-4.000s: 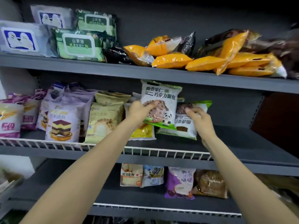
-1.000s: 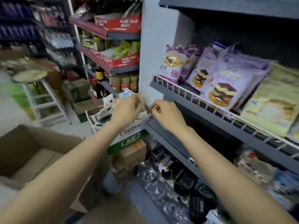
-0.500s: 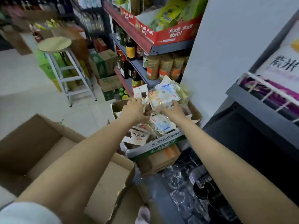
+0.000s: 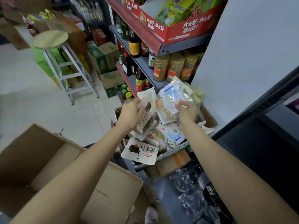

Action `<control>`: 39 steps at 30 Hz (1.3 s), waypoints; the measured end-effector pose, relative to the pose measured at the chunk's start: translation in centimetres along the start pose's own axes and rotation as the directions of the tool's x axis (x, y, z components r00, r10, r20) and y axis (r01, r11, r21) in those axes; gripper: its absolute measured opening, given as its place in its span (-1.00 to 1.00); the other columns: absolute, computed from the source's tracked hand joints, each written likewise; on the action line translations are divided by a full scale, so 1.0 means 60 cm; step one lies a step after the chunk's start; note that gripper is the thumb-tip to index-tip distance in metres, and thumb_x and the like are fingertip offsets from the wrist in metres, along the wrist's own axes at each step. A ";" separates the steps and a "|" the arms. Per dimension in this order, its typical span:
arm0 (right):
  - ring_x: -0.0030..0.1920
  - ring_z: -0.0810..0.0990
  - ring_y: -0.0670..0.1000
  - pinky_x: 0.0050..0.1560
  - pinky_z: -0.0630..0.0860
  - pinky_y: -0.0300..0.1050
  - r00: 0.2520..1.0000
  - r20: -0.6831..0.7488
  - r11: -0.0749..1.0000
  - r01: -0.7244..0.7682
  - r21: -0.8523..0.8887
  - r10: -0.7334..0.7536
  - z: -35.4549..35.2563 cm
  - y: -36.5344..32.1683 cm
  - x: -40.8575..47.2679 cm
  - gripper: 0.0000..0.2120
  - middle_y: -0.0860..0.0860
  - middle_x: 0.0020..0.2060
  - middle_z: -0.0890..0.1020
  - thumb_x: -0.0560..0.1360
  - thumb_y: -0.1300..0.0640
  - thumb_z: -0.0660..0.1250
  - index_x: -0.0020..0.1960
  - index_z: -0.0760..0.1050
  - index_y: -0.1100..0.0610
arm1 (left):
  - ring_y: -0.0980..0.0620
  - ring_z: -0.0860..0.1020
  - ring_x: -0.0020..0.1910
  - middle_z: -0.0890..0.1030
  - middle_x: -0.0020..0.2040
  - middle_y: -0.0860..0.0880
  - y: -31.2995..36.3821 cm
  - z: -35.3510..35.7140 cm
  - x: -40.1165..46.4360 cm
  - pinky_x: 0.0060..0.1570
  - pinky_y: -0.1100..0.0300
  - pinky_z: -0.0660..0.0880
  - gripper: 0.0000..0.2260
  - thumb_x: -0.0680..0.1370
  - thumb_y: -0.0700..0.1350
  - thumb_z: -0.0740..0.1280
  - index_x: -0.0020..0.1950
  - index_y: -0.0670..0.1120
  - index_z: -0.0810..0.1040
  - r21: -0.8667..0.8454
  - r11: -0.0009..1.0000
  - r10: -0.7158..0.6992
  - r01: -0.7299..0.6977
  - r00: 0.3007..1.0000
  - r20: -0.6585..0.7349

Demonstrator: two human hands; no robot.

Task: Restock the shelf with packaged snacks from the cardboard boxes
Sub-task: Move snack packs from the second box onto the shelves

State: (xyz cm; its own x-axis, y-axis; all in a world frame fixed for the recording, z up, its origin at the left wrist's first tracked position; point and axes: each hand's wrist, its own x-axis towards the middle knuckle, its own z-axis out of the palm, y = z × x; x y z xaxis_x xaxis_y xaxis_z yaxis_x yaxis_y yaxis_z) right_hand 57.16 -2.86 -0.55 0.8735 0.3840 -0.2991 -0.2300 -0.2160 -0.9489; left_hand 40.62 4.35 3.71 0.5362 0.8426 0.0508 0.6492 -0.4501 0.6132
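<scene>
Head view: packets lifted clear of the snack box [image 4: 208, 118] at 12 o'clock, where half a second ago barely raised. Left hand [image 4: 131, 113] curled round the white packet with brown print [image 4: 148, 104]; right hand [image 4: 186, 110] pinching the clear bluish packet [image 4: 173, 97], the two packets touching edge to edge. More packets heaped below, one [image 4: 140, 151] hanging over the box's near rim at 6 o'clock of the hands. Empty carton [image 4: 48, 159] open at 8 o'clock. Shelf edge [image 4: 258, 97] away at 3 o'clock, earlier dead ahead. Likely meaning: fresh stock in hand, carry back to the shelf next.
</scene>
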 end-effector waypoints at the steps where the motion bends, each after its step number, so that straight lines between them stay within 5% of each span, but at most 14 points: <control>1: 0.06 0.59 0.25 0.01 0.55 0.09 0.999 -0.010 1.000 0.030 -0.001 -0.030 -0.007 -0.008 -0.012 -0.69 0.14 0.08 0.59 0.42 0.34 0.41 -0.23 0.43 -0.05 | -0.17 0.57 -0.14 0.61 -0.11 -0.21 -0.001 -0.007 -0.004 -0.13 0.02 0.52 -0.85 0.57 -0.21 0.20 0.00 -0.25 0.51 -0.057 0.998 0.001 -0.002 1.000 -0.022; 4: 0.09 0.60 0.25 0.13 0.54 0.19 0.997 0.002 0.996 0.077 0.051 -0.078 -0.039 -0.020 -0.044 -0.56 0.15 0.16 0.54 0.38 0.33 0.44 0.03 0.34 -0.09 | -0.04 0.61 -0.13 0.64 0.00 -0.13 0.008 -0.029 -0.017 0.01 0.07 0.53 -0.80 0.58 -0.12 0.25 0.11 -0.20 0.53 -0.246 0.968 -0.046 0.044 0.999 -0.003; 7: 0.03 0.62 0.11 0.11 0.56 0.09 0.997 -0.016 0.997 0.076 0.023 -0.076 -0.092 -0.035 -0.079 -0.47 0.03 0.09 0.62 0.39 0.32 0.46 0.27 0.32 0.11 | 0.00 0.61 -0.05 0.57 0.20 -0.02 0.037 -0.046 -0.035 0.16 0.10 0.48 -0.67 0.59 -0.07 0.24 0.31 -0.16 0.46 -0.252 0.967 0.047 -0.025 0.995 0.083; 11: -0.11 0.62 0.06 -0.04 0.56 -0.03 0.985 -0.045 0.984 0.160 -0.084 -0.164 -0.169 -0.040 -0.124 -0.86 0.08 -0.11 0.67 0.43 0.30 0.42 -0.04 0.59 0.14 | -0.04 0.55 0.06 0.56 0.20 -0.10 0.092 -0.053 -0.063 0.12 0.16 0.41 -0.74 0.60 -0.15 0.24 0.28 -0.15 0.48 -0.170 0.963 0.254 -0.207 0.908 0.333; 15: -0.06 0.65 0.09 0.07 0.59 0.09 0.964 -0.163 0.972 0.191 -0.134 -0.212 -0.251 -0.018 -0.140 -0.90 0.04 -0.13 0.68 0.48 0.28 0.37 -0.10 0.60 0.11 | -0.06 0.49 0.26 0.51 0.32 -0.08 0.146 -0.021 -0.080 0.24 0.13 0.39 -0.70 0.59 -0.16 0.25 0.33 -0.12 0.46 -0.165 0.930 0.368 -0.329 0.827 0.425; 21: -0.07 0.67 0.02 0.06 0.60 0.01 0.933 -0.309 0.983 0.180 -0.047 -0.185 -0.372 0.039 -0.153 -0.87 0.02 -0.13 0.69 0.47 0.28 0.39 -0.03 0.64 0.11 | -0.17 0.53 0.13 0.61 0.10 -0.16 0.222 0.077 -0.117 0.13 0.04 0.46 -0.82 0.56 -0.16 0.29 0.13 -0.08 0.59 -0.107 0.870 0.485 -0.482 0.795 0.363; 25: -0.11 0.65 -0.02 -0.01 0.58 -0.10 0.897 -0.404 0.980 0.201 0.009 -0.180 -0.432 0.072 -0.140 -0.88 0.03 -0.10 0.69 0.47 0.27 0.39 -0.04 0.63 0.10 | -0.15 0.57 0.09 0.64 0.08 -0.11 0.263 0.144 -0.133 0.06 0.05 0.51 -0.81 0.58 -0.18 0.26 0.14 -0.04 0.58 -0.070 0.864 0.502 -0.498 0.844 0.190; 30: -0.12 0.62 0.01 -0.01 0.58 -0.10 0.855 -0.468 0.968 0.251 0.000 -0.222 -0.484 0.085 -0.080 -0.89 -0.01 -0.15 0.64 0.48 0.23 0.39 -0.01 0.62 0.13 | -0.22 0.57 -0.07 0.63 -0.10 -0.20 0.294 0.231 -0.156 -0.21 0.05 0.46 -0.75 0.53 -0.37 0.15 0.06 -0.09 0.49 -0.050 0.822 0.568 -0.567 0.823 0.004; 35: -0.08 0.60 0.08 0.14 0.55 0.09 0.793 -0.501 0.934 0.342 -0.106 -0.348 -0.503 0.080 0.005 -0.80 0.10 -0.04 0.67 0.52 0.17 0.33 0.10 0.61 0.20 | -0.23 0.54 0.00 0.60 0.00 -0.22 0.320 0.294 -0.132 -0.03 -0.08 0.49 -0.70 0.50 -0.41 0.07 0.12 -0.16 0.43 -0.192 0.831 0.508 -0.522 0.853 -0.120; 39: 0.12 0.60 0.12 0.15 0.52 -0.11 0.797 -0.469 0.923 0.353 -0.150 -0.381 -0.507 0.059 0.063 -0.76 0.14 0.10 0.63 0.57 0.23 0.22 0.17 0.57 0.22 | -0.21 0.51 -0.04 0.57 -0.04 -0.17 0.326 0.333 -0.095 -0.09 -0.02 0.44 -0.70 0.49 -0.41 0.04 0.07 -0.12 0.41 -0.258 0.854 0.424 -0.453 0.891 -0.160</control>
State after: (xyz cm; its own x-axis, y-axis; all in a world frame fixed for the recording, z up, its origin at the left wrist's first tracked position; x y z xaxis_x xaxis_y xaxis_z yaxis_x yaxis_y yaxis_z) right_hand 72.67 -29.46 -1.97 0.9848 -0.0327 0.1704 0.1607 -0.1990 -0.9667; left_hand 61.02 -15.15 -0.36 0.6668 0.6074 0.4317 0.1726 -0.6894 0.7035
